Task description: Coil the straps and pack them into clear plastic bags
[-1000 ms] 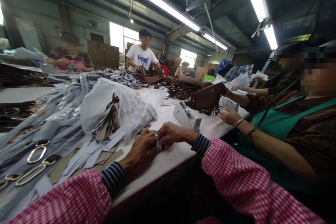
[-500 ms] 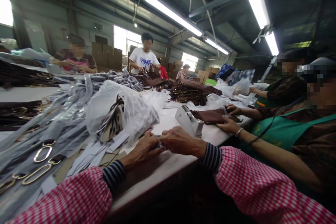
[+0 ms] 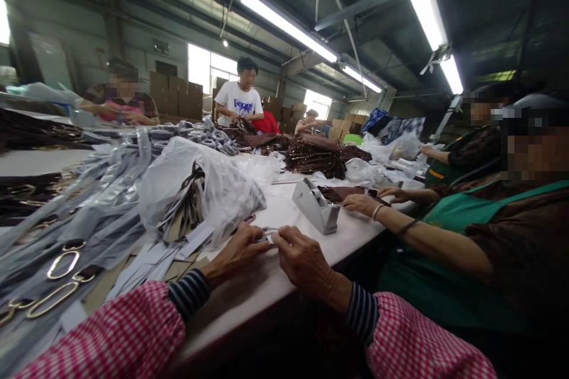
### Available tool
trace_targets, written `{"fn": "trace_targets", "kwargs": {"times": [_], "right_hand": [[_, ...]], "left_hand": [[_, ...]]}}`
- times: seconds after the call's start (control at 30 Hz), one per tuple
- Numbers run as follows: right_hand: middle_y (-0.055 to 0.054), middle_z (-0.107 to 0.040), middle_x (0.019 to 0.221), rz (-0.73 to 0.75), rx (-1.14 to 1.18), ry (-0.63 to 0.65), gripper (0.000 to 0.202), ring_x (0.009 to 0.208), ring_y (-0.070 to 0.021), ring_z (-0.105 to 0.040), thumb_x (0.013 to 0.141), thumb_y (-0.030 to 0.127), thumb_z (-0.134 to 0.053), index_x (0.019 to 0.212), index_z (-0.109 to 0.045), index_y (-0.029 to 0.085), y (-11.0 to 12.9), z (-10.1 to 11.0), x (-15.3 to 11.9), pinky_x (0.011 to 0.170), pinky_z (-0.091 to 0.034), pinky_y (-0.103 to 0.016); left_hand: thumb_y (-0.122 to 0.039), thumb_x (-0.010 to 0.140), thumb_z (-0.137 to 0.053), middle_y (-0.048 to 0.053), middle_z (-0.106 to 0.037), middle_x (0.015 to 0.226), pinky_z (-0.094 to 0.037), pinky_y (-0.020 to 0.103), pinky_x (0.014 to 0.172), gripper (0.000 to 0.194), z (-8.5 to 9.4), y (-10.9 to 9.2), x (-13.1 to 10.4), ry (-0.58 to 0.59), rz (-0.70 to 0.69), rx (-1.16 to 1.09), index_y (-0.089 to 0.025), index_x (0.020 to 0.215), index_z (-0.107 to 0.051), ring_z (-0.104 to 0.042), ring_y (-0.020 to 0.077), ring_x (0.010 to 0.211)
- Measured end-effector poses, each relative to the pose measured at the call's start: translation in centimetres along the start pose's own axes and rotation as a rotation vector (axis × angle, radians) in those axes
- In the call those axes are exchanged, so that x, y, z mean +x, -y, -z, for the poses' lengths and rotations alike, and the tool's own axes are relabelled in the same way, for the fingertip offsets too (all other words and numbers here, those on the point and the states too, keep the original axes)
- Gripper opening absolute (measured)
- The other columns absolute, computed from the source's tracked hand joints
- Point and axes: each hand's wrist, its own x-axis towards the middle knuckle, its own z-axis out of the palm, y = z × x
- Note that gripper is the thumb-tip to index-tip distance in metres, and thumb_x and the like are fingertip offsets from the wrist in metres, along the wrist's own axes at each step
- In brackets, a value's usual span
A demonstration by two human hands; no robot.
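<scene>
My left hand [image 3: 237, 253] is closed near the table's front edge, thumb and fingers gripping a small pale grey-white piece [image 3: 269, 233]. My right hand [image 3: 306, 260] pinches the right end of that same piece, its fingers nearly meeting the left ones. Its exact kind is too small to make out. Just beyond stands a grey tape dispenser [image 3: 315, 207]. To the left of my left hand lie flat white and tan strips [image 3: 153, 266]. A clear plastic bag [image 3: 222, 189] behind them holds a bunch of tan and brown strips [image 3: 189, 204].
Grey plastic-wrapped straps with gold oval rings [image 3: 64, 265] cover the table's left side. Brown goods with gold hardware are stacked [image 3: 311, 157] farther back. At right, a co-worker in a green apron [image 3: 462, 213] has both hands on a brown piece [image 3: 340, 193]. Other people work across the table.
My right hand has turned and dropped slightly, showing more of the pale piece between my hands. The co-worker's hands at right have shifted left over the brown piece. The view has moved a little.
</scene>
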Motion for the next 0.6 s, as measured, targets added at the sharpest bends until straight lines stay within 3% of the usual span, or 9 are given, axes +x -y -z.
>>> {"fn": "trace_targets", "kwargs": {"times": [0.07, 0.17, 0.27, 0.33, 0.4, 0.5, 0.57, 0.6], "right_hand": [[-0.013, -0.062, 0.128, -0.007, -0.024, -0.097, 0.051, 0.110, -0.0281, -0.055, 0.090, 0.003, -0.051, 0.140, -0.051, 0.012, 0.2, -1.2, -0.3, 0.096, -0.051, -0.040], [-0.015, -0.058, 0.140, -0.030, -0.089, -0.190, 0.061, 0.114, -0.0309, -0.053, 0.090, 0.001, -0.048, 0.150, -0.044, 0.010, 0.6, -3.1, -0.3, 0.096, -0.051, -0.045], [-0.016, -0.055, 0.146, -0.095, -0.139, -0.233, 0.065, 0.115, -0.0330, -0.053, 0.090, 0.001, -0.046, 0.155, -0.039, 0.011, 1.6, -4.5, -0.3, 0.091, -0.051, -0.048], [-0.016, -0.054, 0.148, -0.131, -0.121, -0.232, 0.069, 0.116, -0.0339, -0.053, 0.089, 0.002, -0.048, 0.156, -0.038, 0.012, 2.2, -4.6, -0.5, 0.091, -0.051, -0.049], [-0.014, -0.051, 0.151, -0.135, -0.022, -0.194, 0.071, 0.120, -0.0333, -0.052, 0.086, 0.006, -0.053, 0.156, -0.039, 0.014, 2.0, -3.8, -0.8, 0.097, -0.050, -0.048], [-0.012, -0.052, 0.149, -0.202, 0.185, -0.192, 0.064, 0.129, -0.0307, -0.049, 0.087, 0.012, -0.059, 0.149, -0.048, 0.018, -1.2, -1.1, -0.9, 0.110, -0.044, -0.047], [-0.013, -0.058, 0.140, -0.395, 0.295, -0.250, 0.049, 0.131, -0.0294, -0.048, 0.087, 0.014, -0.059, 0.136, -0.060, 0.018, -5.4, 1.2, -0.9, 0.115, -0.038, -0.048], [-0.011, -0.061, 0.133, -0.562, 0.361, -0.269, 0.040, 0.128, -0.0286, -0.049, 0.085, 0.014, -0.061, 0.125, -0.066, 0.019, -7.9, 2.4, -0.8, 0.116, -0.036, -0.046]], "left_hand": [[-0.053, 0.082, -0.060, 0.002, -0.053, 0.074, -0.040, 0.037, 0.076, 0.035, 0.6, 0.2, 0.2, 0.004, 0.021, -0.067, -0.021, 0.066, -0.057, -0.052, 0.0262, 0.085], [-0.050, 0.082, -0.057, 0.004, -0.062, 0.086, -0.044, 0.036, 0.078, 0.030, 1.3, 0.6, 0.3, -0.002, 0.034, -0.151, -0.021, 0.076, -0.063, -0.055, 0.0260, 0.091], [-0.049, 0.086, -0.056, 0.002, -0.060, 0.079, -0.043, 0.034, 0.069, 0.031, 1.7, 0.5, 0.3, 0.040, 0.071, -0.194, -0.020, 0.079, -0.063, -0.054, 0.0222, 0.078], [-0.051, 0.088, -0.056, -0.001, -0.057, 0.074, -0.041, 0.033, 0.066, 0.034, 1.7, 0.2, 0.3, 0.066, 0.070, -0.175, -0.019, 0.080, -0.062, -0.051, 0.0203, 0.072], [-0.054, 0.090, -0.055, 0.000, -0.059, 0.079, -0.042, 0.035, 0.073, 0.036, 1.5, 0.3, 0.2, 0.040, 0.027, -0.076, -0.020, 0.081, -0.062, -0.053, 0.0218, 0.078], [-0.058, 0.092, -0.052, 0.003, -0.063, 0.090, -0.044, 0.040, 0.084, 0.039, 0.5, 1.3, 0.2, -0.018, -0.047, 0.119, -0.022, 0.084, -0.062, -0.056, 0.0262, 0.089], [-0.058, 0.093, -0.050, 0.005, -0.063, 0.092, -0.045, 0.042, 0.086, 0.039, -0.5, 2.3, 0.2, -0.023, -0.110, 0.211, -0.022, 0.084, -0.062, -0.057, 0.0285, 0.092], [-0.057, 0.094, -0.050, 0.005, -0.063, 0.091, -0.045, 0.043, 0.086, 0.038, -1.1, 2.7, 0.2, -0.020, -0.149, 0.252, -0.023, 0.083, -0.062, -0.057, 0.0293, 0.093]]}}
